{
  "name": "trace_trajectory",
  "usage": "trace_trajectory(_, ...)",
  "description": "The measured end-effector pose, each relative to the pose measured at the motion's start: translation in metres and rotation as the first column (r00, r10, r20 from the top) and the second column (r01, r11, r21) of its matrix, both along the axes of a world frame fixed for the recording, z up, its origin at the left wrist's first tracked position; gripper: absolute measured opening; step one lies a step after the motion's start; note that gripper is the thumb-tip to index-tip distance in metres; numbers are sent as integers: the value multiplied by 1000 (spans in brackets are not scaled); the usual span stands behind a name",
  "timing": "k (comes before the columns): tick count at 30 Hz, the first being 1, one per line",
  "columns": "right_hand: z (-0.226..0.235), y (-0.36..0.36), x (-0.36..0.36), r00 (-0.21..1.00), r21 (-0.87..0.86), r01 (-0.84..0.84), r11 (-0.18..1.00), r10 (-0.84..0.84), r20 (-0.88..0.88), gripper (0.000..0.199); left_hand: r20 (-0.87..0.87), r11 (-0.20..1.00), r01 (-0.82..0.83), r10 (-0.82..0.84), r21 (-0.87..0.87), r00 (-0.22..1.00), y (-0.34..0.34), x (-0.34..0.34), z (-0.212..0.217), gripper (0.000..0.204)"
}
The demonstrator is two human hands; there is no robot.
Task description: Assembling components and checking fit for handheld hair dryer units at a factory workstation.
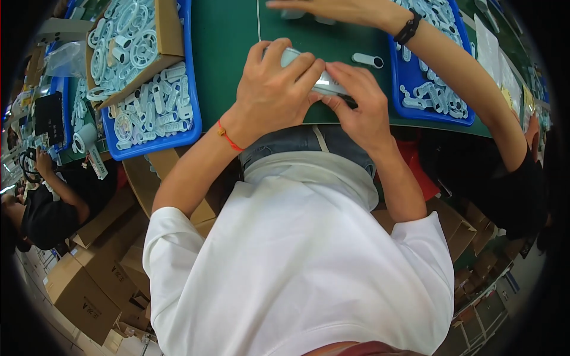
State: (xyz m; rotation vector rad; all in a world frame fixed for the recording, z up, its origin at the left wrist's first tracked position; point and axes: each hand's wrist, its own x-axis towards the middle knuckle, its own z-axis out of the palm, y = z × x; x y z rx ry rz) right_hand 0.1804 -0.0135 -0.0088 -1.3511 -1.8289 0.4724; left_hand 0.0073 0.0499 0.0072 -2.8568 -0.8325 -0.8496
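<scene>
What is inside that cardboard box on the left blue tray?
The cardboard box holds pale blue plastic parts, rings and short tubes, heaped together. It rests on more such parts in the blue tray. Anything beneath the top layer is covered.

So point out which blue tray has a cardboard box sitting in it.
The left tray, beside the left hand: a cardboard box of pale parts rests in it. The right tray holds only loose parts.

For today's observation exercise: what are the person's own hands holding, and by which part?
Both hands, left and right, hold one pale blue plastic part: left covers its left end, right pinches its right end.
</scene>
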Motion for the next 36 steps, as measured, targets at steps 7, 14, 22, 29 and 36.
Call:
trace_trajectory(7, 16, 4, -5, 973, -15, 19, 1000, -15, 231, 48, -7, 1000, 14, -14, 13, 1000, 2, -5, 4, 46)
trace_trajectory(14, 21, 0, -14, 575, -324, -136, 936, -192, -796, 49, 732, 341, 680, 525, -649, 435, -30, 15, -9, 75)
trace_trajectory(22, 74, 16, 57, 909, 23, 373, 927, -371, 191, 16, 645, 253, 636, 563, -729, 516, 2, 25, 17, 67)
trace_trajectory(29, 39, 36, 90, 882, -145, 304, 942, -220, 416, 41, 623, 312, 557, 555, -770, 551, 64, 52, 42, 66)
trace_trajectory(36, 42, 33, 103, 875, -144, 332, 932, -248, 415, 36, 599, 383, 463, 565, -800, 568, 149, 103, 51, 69)
